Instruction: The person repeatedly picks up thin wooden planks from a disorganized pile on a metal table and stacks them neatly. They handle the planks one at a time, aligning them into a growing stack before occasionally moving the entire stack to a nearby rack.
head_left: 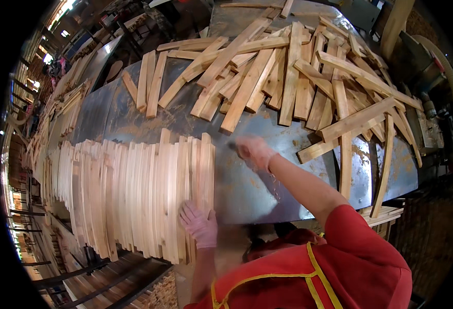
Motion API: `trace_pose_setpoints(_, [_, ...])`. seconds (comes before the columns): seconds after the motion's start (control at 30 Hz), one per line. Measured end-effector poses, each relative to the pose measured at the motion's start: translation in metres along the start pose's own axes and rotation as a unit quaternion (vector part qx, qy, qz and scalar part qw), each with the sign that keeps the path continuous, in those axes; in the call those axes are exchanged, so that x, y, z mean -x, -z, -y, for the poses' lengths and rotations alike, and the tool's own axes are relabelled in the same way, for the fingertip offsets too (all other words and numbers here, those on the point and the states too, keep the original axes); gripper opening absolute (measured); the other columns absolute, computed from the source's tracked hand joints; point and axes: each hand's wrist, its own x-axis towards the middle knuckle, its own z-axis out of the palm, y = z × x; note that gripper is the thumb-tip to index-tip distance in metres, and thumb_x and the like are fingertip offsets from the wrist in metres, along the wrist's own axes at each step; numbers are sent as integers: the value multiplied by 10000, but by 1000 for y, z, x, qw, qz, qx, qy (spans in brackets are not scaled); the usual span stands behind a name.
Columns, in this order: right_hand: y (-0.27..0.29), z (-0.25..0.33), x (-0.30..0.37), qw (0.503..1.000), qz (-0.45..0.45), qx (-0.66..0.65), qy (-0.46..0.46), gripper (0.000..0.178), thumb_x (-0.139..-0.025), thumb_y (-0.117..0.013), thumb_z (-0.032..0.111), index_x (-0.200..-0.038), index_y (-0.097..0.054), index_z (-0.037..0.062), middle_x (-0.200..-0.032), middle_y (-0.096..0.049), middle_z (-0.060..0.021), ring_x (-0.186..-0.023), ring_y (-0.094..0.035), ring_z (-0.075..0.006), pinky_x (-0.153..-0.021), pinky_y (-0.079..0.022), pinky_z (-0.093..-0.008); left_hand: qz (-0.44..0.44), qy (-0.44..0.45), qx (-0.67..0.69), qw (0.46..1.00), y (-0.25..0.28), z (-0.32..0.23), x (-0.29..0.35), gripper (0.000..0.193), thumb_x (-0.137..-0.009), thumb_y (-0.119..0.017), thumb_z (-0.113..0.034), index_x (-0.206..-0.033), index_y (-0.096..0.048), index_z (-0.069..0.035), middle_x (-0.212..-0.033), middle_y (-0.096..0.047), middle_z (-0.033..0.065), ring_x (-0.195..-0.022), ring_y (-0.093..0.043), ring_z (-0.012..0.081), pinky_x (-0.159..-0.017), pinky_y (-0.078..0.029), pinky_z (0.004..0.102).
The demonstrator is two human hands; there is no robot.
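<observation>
A long row of pale wooden strips (pixel 128 201) lies side by side at the left of the metal table. On the near right end of that row rests my left hand (pixel 199 224), in a thin pinkish glove, its fingers stretched out over the wood. My right hand (pixel 257 153), gloved too, is over the bare metal just right of the row. Its fingers are smeared by motion, and a dark spot at their tips is too blurred to name. Beyond it lies a heap of loose wooden slats (pixel 283 72), crossing one another at many angles.
The metal tabletop (pixel 236 190) carries patches of sawdust. Several slats overhang its right edge, near a machine with a ridged hose (pixel 450 77). More stacked wood (pixel 64 118) lies at the far left. A wood stack (pixel 383 215) stands below the table's right edge.
</observation>
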Motion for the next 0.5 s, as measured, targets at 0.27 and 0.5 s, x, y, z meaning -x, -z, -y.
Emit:
trace_pose_setpoints(0.27, [-18, 35, -29, 993, -90, -51, 60, 250, -958, -737, 224, -1096, -674, 25, -824, -625, -25, -693, -528, -128, -628, -455, -308, 210, 12, -46, 976, 37, -13, -32, 1005, -874, -765, -473, -1625, -302, 7, -1650, -371, 210, -1522, -349, 410, -1277, -247, 532])
trace_pose_setpoints(0.5, [49, -13, 162, 949, 117, 290, -32, 506, -944, -741, 234, -1384, -616, 18, -1298, -698, -188, -1193, -658, -264, -1066, -498, -369, 168, -43, 187, 967, 50, -115, -44, 1094, -854, -737, -648, -1639, -313, -14, -1580, -478, 242, -1390, -526, 377, -1164, -421, 442])
